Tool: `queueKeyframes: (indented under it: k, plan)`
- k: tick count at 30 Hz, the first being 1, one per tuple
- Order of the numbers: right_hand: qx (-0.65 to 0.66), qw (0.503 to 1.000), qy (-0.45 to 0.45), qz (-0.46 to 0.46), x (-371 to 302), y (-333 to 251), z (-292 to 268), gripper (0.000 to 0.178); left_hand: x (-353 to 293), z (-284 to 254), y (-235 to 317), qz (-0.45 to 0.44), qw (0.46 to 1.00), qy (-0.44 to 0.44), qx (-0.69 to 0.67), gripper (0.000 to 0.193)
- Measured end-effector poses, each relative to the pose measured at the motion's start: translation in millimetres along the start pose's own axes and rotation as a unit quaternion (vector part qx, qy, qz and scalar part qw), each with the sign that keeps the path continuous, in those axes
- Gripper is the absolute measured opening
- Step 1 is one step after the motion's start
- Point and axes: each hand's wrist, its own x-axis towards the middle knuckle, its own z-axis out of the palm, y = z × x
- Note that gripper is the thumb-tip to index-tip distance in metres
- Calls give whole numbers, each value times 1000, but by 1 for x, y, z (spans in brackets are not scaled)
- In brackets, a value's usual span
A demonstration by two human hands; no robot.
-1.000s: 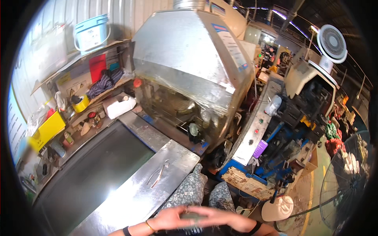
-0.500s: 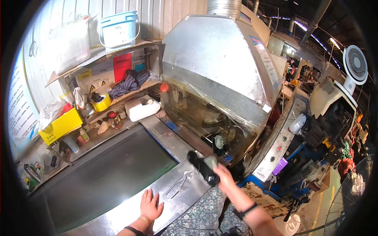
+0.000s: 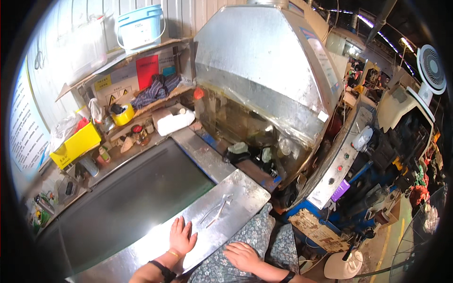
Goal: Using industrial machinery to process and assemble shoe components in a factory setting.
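we are resting our left hand flat on the steel counter, fingers released and spread, palm down near the counter's near edge. it is grasping nothing. our right hand is lying open on our lap, on the patterned cloth just off the counter's right corner, fingers loose and empty too.

the thing nearest our left hand is a pair of metal tongs, lying flat on the counter close to its right corner, just beyond our fingertips and not touching them. its long axis is running on a slant, from lower left to upper right; the joined end is pointing toward the upper right, toward the hood, and the two thin arms are fanning out toward our left hand.

beyond the steel strip a dark flat plate is filling most of the counter. a big metal hood is standing past the counter's far right edge, with a few small bottles under it. along the far left edge a white tub, a yellow tape roll and a yellow box are sitting on a cluttered shelf, and a pale blue bucket is sitting on the board above. a white fan is standing far off to the right.
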Motion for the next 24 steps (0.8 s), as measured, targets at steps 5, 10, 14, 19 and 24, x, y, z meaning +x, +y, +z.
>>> queueKeyframes:
  k: [5,10,14,19,24]
  plan:
    - [-26,1000,-9,-15,5,-5,-7,16,6,0,4,55,996,63,-27,50]
    - [-11,999,18,-28,5,-6,-8,15,-27,-42,3,-71,991,-77,-86,48]
    - [-3,1000,10,-23,3,-13,-10,14,-99,-103,-25,-149,983,-99,-37,47]
    - [8,999,37,-31,9,-15,-9,12,-199,-178,-79,-401,909,-23,109,55]
    - [-2,999,37,-25,14,-14,-5,12,-213,-145,-60,-548,795,-73,250,80]
